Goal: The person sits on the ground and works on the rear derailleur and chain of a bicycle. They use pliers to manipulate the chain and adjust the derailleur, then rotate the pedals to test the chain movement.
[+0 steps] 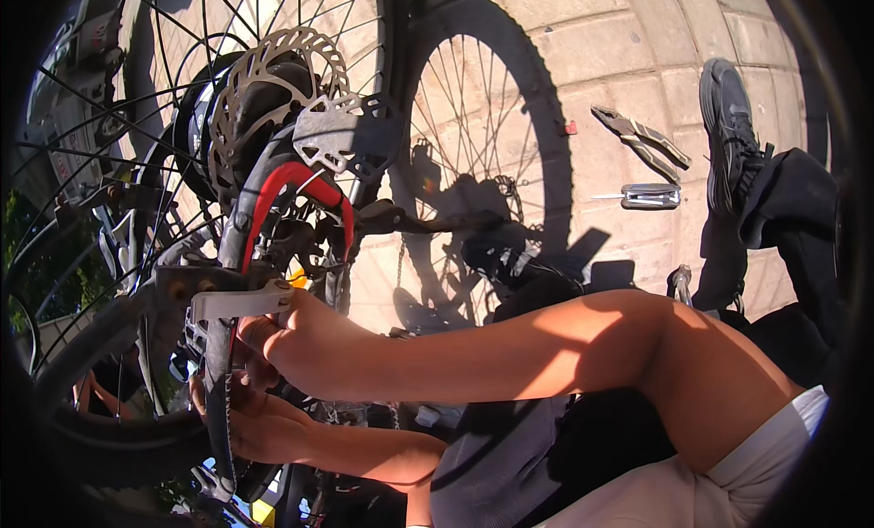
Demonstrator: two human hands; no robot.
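My right hand [273, 332] is at the bicycle's black and red frame [264, 205], just below a flat light-grey strip [241, 303]. Its fingers curl in toward the frame, and their tips are hidden. Closer to me, my left hand [259, 428] wraps round a dark frame tube [218, 410], with fingertips showing on the far side. Above the hands are the brake disc [273, 100] at the wheel hub and a silver, cut-out metal pedal [328, 137]. Dark drivetrain parts [296, 241] lie between the frame's red sections, partly in shadow.
Pliers [642, 141] and a folding multi-tool [651, 197] lie on the paved ground [619, 55] at right, near a small red piece [571, 127]. A black shoe [728, 127] stands beyond them. The wheel's spokes [164, 36] fill the upper left.
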